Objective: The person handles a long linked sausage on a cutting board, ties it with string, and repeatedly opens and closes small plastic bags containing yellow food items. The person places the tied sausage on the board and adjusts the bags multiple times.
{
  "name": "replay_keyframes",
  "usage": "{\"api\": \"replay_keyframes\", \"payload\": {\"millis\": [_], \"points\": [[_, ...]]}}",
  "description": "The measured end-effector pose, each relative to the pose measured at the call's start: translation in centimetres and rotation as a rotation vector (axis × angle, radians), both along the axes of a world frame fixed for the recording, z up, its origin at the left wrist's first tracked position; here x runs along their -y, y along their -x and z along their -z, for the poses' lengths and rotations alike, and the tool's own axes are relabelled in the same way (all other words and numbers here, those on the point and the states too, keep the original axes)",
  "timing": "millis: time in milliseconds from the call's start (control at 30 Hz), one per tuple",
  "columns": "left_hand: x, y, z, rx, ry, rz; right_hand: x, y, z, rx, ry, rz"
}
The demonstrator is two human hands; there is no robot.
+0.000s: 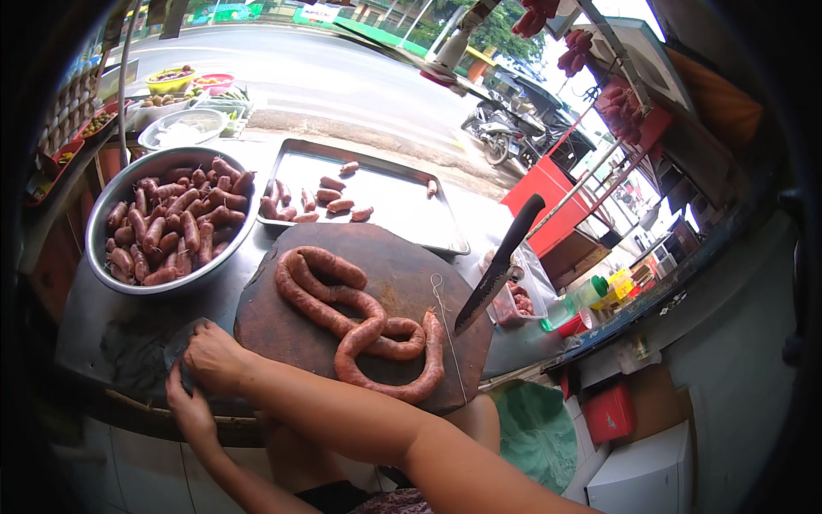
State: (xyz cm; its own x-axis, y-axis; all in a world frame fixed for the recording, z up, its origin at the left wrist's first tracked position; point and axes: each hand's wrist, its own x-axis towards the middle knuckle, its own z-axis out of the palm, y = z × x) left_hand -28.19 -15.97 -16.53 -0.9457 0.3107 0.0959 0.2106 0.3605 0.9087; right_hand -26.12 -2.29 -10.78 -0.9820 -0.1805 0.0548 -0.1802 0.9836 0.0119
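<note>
My right arm reaches across to the left, and my right hand (pixel 214 355) is closed on a bunched grey rag (pixel 177 341) at the table's near left edge. Just below it, my left hand (pixel 190 413) pinches the lower part of the rag, its fingers partly hidden. A long coiled raw sausage (pixel 370 330) lies on the round wooden chopping block (pixel 257 300) beyond my right forearm. White string (pixel 446 321) trails over the block's right side. A black-handled knife (pixel 501 261) stands tilted at the block's right edge, blade down.
A steel basin (pixel 96 248) heaped with short sausages stands at the left. Behind the block, a metal tray (pixel 402 231) holds several sausage links. A plastic container (pixel 518 300) of meat sits to the right. Bowls of produce (pixel 171 81) stand at the far left, before a road.
</note>
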Motion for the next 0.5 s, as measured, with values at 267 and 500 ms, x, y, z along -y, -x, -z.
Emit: {"api": "replay_keyframes", "payload": {"millis": [267,500], "points": [[-0.5,-1.6,-2.1,-0.071,0.022,-0.015,-0.1,-0.9,-1.8,0.046,0.047,0.016],[-0.5,-2.3,-3.5,-0.115,0.014,-0.074,-0.4,-0.9,-2.4,0.121,0.072,0.015]]}}
